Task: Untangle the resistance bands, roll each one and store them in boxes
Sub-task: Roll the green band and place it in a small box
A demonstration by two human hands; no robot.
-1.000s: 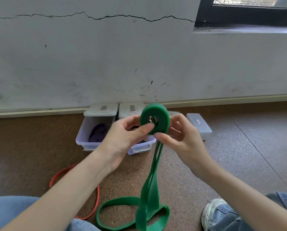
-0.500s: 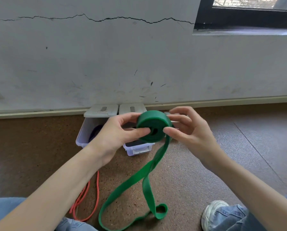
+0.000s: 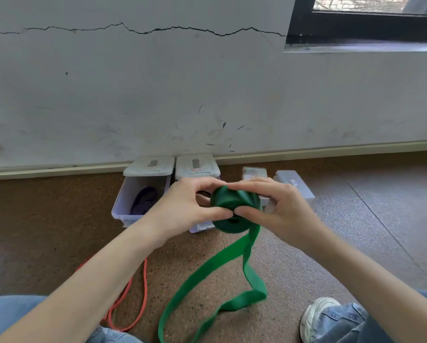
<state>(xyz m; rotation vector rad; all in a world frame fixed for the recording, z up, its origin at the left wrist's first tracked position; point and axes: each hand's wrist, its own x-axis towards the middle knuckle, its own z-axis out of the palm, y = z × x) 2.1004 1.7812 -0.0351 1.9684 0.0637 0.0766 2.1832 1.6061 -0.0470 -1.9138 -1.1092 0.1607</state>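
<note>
Above floor | left hand (image 3: 187, 209), right hand (image 3: 279, 209) both grip green band roll (image 3: 234, 206) | tail hangs free

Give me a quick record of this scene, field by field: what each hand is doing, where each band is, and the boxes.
left hand: grips green roll
right hand: grips green roll
green band: partly rolled, tail loose on floor
orange band: unrolled on floor
purple band: inside open left box
lids: behind the boxes, by the wall
</note>
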